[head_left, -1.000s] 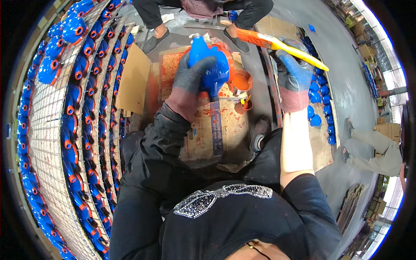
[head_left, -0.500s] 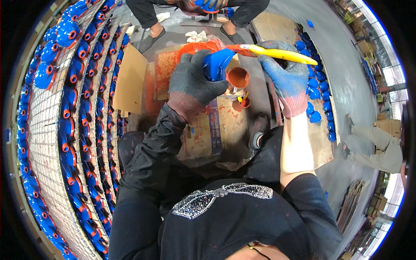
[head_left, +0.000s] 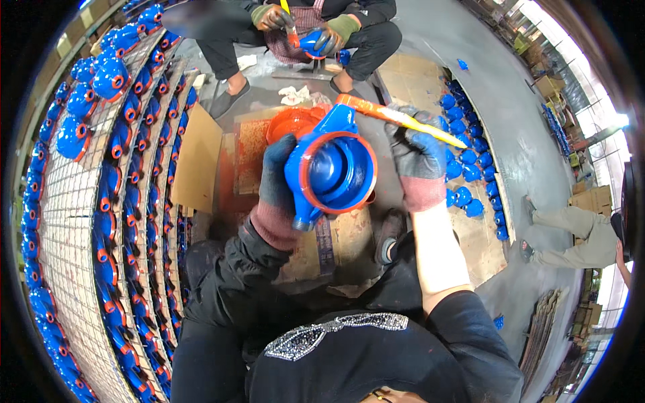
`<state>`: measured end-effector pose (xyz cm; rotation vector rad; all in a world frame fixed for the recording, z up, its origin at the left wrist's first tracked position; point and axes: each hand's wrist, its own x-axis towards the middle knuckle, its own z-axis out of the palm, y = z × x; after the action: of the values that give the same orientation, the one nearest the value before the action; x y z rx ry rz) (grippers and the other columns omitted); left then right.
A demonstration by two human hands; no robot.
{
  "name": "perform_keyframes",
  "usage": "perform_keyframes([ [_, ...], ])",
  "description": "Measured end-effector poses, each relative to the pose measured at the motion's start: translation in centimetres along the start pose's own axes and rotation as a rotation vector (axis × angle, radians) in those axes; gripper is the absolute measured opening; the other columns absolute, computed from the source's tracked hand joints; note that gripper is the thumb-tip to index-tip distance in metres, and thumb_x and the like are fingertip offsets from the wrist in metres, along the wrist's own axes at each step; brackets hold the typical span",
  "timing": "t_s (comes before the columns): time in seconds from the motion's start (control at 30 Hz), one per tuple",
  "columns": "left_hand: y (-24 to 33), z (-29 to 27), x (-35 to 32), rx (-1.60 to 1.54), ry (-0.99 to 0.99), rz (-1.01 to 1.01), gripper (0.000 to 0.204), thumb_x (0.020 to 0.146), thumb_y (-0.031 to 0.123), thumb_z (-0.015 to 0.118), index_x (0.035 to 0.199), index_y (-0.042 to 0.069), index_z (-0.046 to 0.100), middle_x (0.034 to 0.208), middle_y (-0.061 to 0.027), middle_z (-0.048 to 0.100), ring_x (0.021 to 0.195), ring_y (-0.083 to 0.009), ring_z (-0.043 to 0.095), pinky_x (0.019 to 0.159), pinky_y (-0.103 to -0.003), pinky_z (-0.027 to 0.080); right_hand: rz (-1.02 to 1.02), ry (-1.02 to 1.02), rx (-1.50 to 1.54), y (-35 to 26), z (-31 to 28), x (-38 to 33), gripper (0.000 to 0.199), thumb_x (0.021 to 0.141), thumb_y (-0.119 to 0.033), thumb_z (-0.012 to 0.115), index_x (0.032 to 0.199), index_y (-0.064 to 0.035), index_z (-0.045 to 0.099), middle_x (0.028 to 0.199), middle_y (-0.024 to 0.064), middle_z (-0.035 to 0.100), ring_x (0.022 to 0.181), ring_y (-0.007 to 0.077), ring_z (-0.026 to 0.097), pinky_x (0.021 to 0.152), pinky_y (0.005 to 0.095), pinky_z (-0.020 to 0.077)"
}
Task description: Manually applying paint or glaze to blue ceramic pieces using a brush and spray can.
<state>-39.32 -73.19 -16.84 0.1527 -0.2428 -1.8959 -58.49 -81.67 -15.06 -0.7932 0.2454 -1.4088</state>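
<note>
My left hand [head_left: 277, 178], in a dark glove, is closed round the left side of a blue hollow metal casting [head_left: 327, 166]. The casting's round opening faces up at me, its rim painted orange-red. A lug points away from me and a threaded stub sticks out at the near left. My right hand [head_left: 418, 161], in a glove stained blue, grips a yellow-handled paintbrush [head_left: 437, 131]. Orange paint coats the brush's left part, and its tip is close to the lug; I cannot tell whether they touch. Behind the casting is an orange paint-covered tub [head_left: 285, 123], partly hidden.
Racks [head_left: 74, 195] of blue castings with orange rims stand at my left. More blue castings [head_left: 470, 161] lie on cardboard at the right. Opposite sits a co-worker [head_left: 302, 30] holding a brush and a blue part. Another person's legs [head_left: 571, 215] show at far right.
My left hand has turned the casting so its opening with the orange rim faces me. The brush has tilted, and my right hand has moved slightly left and nearer. The co-worker's hands show more fully.
</note>
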Motion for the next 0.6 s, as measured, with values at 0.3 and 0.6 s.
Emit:
perform_keyframes([
  [0.3,-1.9,-1.8,1.1,-0.098,-0.302,-0.016,0.059,0.09,0.052,0.049,0.124,0.004,0.044,0.109,-0.0211,0.058,0.062,-0.0232,0.061,0.046,-0.024,0.05,0.097,-0.034,0.412,4.6,-4.2,1.3,0.024,0.075,0.014,0.045,0.096,0.0019,0.051,0.108,0.0182,0.056,0.115,0.0335,0.052,0.101,0.0426,0.0458],
  [0.6,0.4,2.4,0.4,0.271,0.009,0.445,0.046,0.085,0.02,0.062,0.126,0.009,0.045,0.118,-0.0103,0.056,0.103,-0.0219,0.058,0.085,-0.036,0.052,-0.082,0.137,-0.063,0.9,-4.0,1.5,0.033,0.074,0.011,0.051,0.106,0.0032,0.054,0.104,0.0153,0.06,0.098,0.0229,0.06,0.089,0.0301,0.0515],
])
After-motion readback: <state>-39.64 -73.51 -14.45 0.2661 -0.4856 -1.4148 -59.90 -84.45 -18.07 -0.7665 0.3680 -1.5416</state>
